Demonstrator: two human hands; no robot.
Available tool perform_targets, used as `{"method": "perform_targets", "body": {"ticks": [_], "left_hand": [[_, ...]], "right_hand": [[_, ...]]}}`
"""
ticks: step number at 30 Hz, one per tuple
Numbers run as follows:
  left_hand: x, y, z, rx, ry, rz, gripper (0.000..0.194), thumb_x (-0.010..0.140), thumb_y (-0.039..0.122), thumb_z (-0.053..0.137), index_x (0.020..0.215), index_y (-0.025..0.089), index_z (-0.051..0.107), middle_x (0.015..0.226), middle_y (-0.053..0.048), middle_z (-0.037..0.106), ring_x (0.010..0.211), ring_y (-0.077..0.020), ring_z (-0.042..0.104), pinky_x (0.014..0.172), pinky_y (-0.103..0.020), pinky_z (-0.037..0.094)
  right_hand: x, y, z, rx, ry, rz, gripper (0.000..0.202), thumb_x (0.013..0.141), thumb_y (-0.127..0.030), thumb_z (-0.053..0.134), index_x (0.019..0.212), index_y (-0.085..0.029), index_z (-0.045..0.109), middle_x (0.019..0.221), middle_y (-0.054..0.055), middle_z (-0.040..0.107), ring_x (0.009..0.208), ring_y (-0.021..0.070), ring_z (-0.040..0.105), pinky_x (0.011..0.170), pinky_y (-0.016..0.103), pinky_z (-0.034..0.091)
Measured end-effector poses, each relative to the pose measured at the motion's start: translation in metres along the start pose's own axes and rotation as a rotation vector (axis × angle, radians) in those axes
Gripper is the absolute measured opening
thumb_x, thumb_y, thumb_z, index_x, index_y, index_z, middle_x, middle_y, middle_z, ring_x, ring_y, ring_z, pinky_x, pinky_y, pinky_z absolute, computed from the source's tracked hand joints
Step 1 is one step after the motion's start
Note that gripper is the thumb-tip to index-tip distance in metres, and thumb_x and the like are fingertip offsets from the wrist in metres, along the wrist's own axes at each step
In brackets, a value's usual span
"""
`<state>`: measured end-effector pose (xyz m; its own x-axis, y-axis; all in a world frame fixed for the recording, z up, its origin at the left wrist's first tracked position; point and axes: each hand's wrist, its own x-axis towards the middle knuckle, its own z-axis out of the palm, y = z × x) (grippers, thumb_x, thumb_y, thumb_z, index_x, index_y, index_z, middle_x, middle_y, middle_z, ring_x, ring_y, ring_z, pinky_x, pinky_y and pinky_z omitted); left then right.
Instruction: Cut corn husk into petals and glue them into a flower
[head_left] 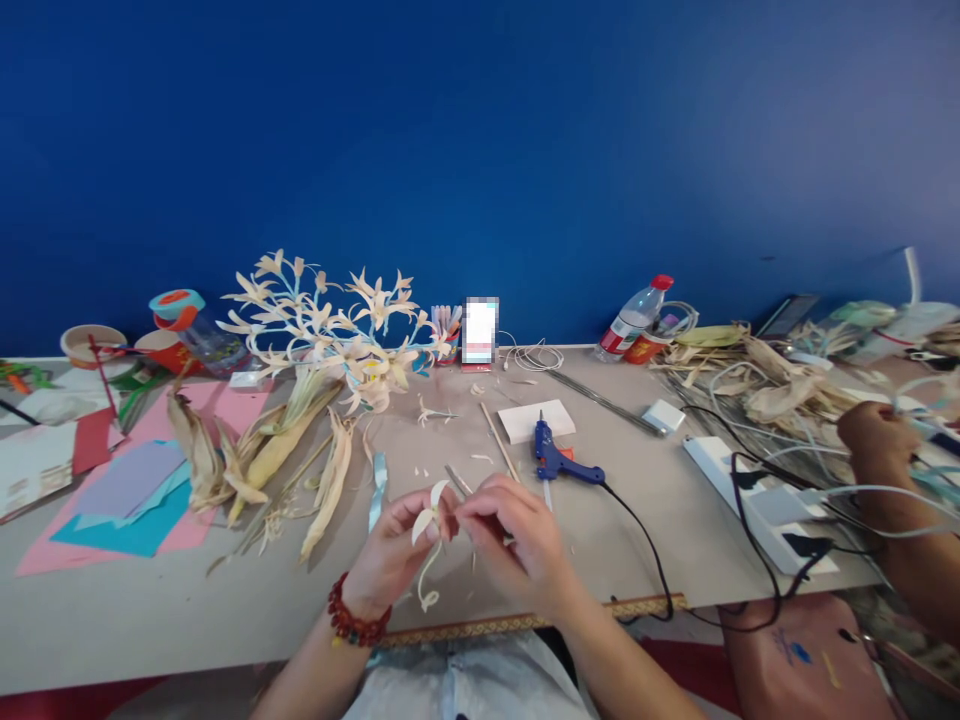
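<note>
Near the table's front edge, my left hand (405, 545) pinches a small cream flower (429, 515) with pale petals spread and a thin curled strip hanging below. My right hand (517, 545) meets it from the right, its fingers pressed together beside the petals; whatever lies between those fingertips is too small to make out. Behind my hands a blue glue gun (559, 458) rests by a white card (525, 420). A big bunch of cream husk flowers (360, 350) on pale blue stems stands at the back left.
Corn husks (277, 455) and coloured paper (142, 500) cover the left side. At the right lie a white power strip (750, 500) with cables and a husk pile (787, 385). A bottle (634, 318) leans at the back. Another person's hand (877, 435) is at far right.
</note>
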<state>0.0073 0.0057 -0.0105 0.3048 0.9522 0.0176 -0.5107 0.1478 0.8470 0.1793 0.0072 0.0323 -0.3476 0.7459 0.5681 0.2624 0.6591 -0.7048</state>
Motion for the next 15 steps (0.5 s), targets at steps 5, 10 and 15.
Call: {"method": "perform_targets", "body": {"ticks": [5, 10, 15], "left_hand": [[0.000, 0.011, -0.014, 0.007, -0.055, 0.160, 0.028, 0.079, 0.044, 0.071, 0.068, 0.019, 0.063, 0.072, -0.002, 0.050, 0.075, -0.0183, 0.050, 0.092, -0.043, 0.041], [-0.008, 0.024, -0.041, -0.026, -0.011, 0.305, 0.027, 0.078, 0.041, 0.071, 0.065, 0.021, 0.060, 0.069, 0.000, 0.047, 0.073, -0.0166, 0.046, 0.091, -0.042, 0.042], [-0.010, 0.028, -0.046, 0.041, 0.074, 0.331, 0.023, 0.079, 0.038, 0.071, 0.067, 0.021, 0.062, 0.071, 0.000, 0.048, 0.075, -0.0178, 0.048, 0.096, -0.045, 0.040]], "right_hand": [[-0.021, 0.024, -0.021, 0.068, 0.228, 0.199, 0.016, 0.098, -0.024, 0.046, 0.085, -0.021, 0.054, 0.074, 0.001, 0.053, 0.065, 0.0152, 0.053, 0.059, 0.028, 0.044], [-0.049, 0.061, -0.062, -0.003, 0.577, 0.479, 0.031, 0.100, -0.039, 0.044, 0.074, -0.023, 0.045, 0.053, -0.007, 0.037, 0.043, 0.0119, 0.036, 0.040, 0.023, 0.031], [-0.054, 0.068, -0.086, -0.587, 0.438, 0.425, 0.024, 0.092, -0.039, 0.056, 0.079, -0.021, 0.062, 0.071, 0.004, 0.060, 0.061, 0.0192, 0.056, 0.055, 0.030, 0.043]]}}
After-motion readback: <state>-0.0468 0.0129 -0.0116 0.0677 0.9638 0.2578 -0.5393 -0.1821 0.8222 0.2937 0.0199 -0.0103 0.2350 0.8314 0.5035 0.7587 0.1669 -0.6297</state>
